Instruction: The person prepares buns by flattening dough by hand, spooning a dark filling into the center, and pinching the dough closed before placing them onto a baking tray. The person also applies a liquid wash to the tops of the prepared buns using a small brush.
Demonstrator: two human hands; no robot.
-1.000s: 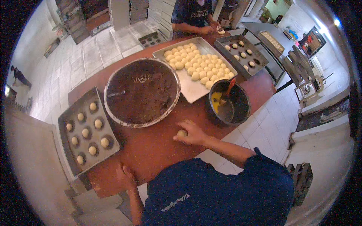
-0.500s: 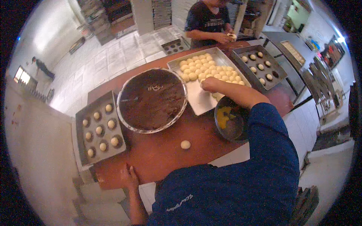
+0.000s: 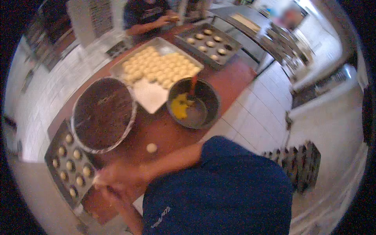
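Observation:
My right hand point(image 3: 124, 174) and my left hand point(image 3: 113, 197) meet over the near left corner of the brown table, both smeared by motion. At their fingertips shows a small pale lump point(image 3: 96, 179) coloured like the dough; the right fingers seem closed on it. How the left fingers are set cannot be made out. Just left of them lies a dark baking tray point(image 3: 62, 191) with several spaced dough balls. A single dough ball point(image 3: 151, 148) rests on the table beyond my right forearm. Farther off, many dough balls point(image 3: 150, 64) crowd a large light metal tray point(image 3: 149, 102).
A wide round tub point(image 3: 103, 113) of dark brown filling stands left of centre. To its right is a dark pot point(image 3: 205, 107) with yellow stuff and a reddish handle inside. Another baking tray point(image 3: 231, 55) of dough balls lies at the far edge, near another person point(image 3: 143, 17).
My right hand has left the large dough tray and come back to my left hand at the near left corner. The view has swung to the right.

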